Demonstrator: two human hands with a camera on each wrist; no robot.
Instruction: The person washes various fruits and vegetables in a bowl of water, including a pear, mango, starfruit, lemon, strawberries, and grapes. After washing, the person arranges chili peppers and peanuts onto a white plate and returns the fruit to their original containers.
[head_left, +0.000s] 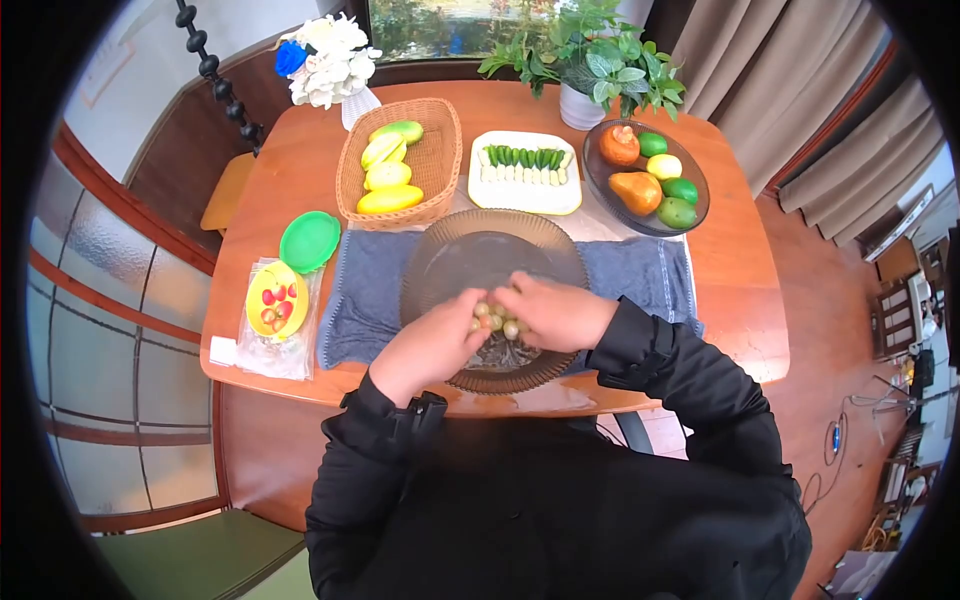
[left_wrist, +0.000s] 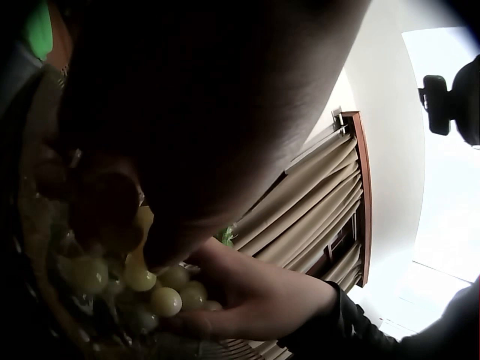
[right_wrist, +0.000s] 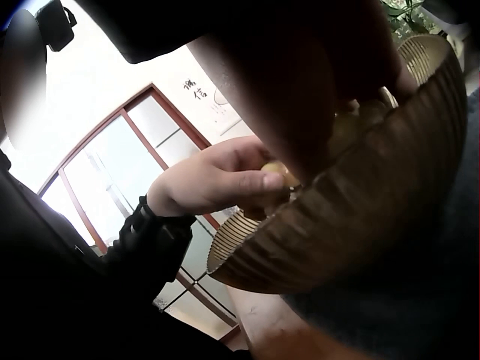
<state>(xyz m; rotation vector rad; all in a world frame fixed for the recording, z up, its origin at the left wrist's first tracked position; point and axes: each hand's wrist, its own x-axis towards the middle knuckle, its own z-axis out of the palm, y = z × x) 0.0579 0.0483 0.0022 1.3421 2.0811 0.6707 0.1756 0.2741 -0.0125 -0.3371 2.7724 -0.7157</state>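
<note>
A bunch of green grapes (head_left: 496,320) sits between both hands over the near side of a large ribbed dark glass bowl (head_left: 470,250). My left hand (head_left: 432,345) curls round the bunch from the left, and my right hand (head_left: 552,312) grips it from the right. In the left wrist view the grapes (left_wrist: 154,289) hang under the left palm with the right hand (left_wrist: 255,296) cupped beneath. In the right wrist view the left hand (right_wrist: 217,180) holds grapes above the bowl's rim (right_wrist: 315,217).
The bowl stands on a blue-grey towel (head_left: 650,275) on a wooden table (head_left: 740,290). Behind it are a wicker basket of mangoes (head_left: 440,150), a white plate of green vegetables (head_left: 524,195), and a dark dish of fruit (head_left: 597,185). A green lid (head_left: 309,241) and yellow container (head_left: 277,299) lie left.
</note>
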